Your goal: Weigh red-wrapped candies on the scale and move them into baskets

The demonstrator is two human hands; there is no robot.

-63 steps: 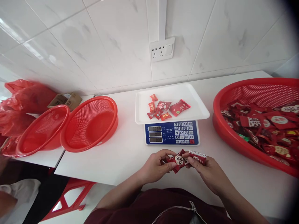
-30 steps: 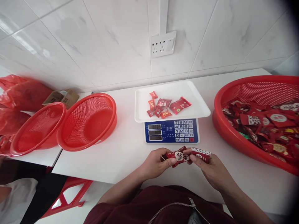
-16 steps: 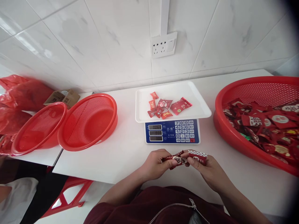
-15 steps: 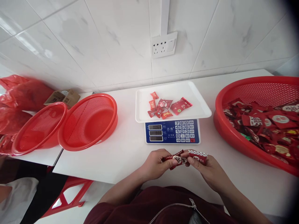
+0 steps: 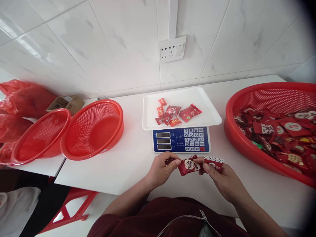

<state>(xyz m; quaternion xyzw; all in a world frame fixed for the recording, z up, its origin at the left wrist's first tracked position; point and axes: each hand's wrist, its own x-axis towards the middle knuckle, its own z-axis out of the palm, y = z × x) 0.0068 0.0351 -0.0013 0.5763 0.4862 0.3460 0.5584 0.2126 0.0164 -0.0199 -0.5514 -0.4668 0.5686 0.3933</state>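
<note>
My left hand (image 5: 161, 169) pinches the left end of a dark red wrapped candy (image 5: 189, 166) with a cream label and black lettering. The fingers of my right hand (image 5: 224, 179) touch that candy's right end. Between thumb and palm, the right hand also grips a red packet (image 5: 214, 164) with a white, dotted edge. Both hands are just in front of a blue-panelled digital scale (image 5: 181, 140). On the scale's white tray (image 5: 209, 115) lie several red and orange wrapped candies (image 5: 172, 110) and a larger red packet (image 5: 190, 112).
A large red basket (image 5: 230, 131) full of wrapped candies stands at the right. Two red perforated baskets (image 5: 118, 131) sit at the left, near a cardboard box (image 5: 75, 104) and red plastic bags (image 5: 27, 97). A red stool (image 5: 66, 210) is below the table, beside a person's light-coloured clothing (image 5: 18, 209).
The dark red candy has turned so more of its label faces up. My left hand has shifted slightly left along it, and my right hand slightly right with the dotted packet.
</note>
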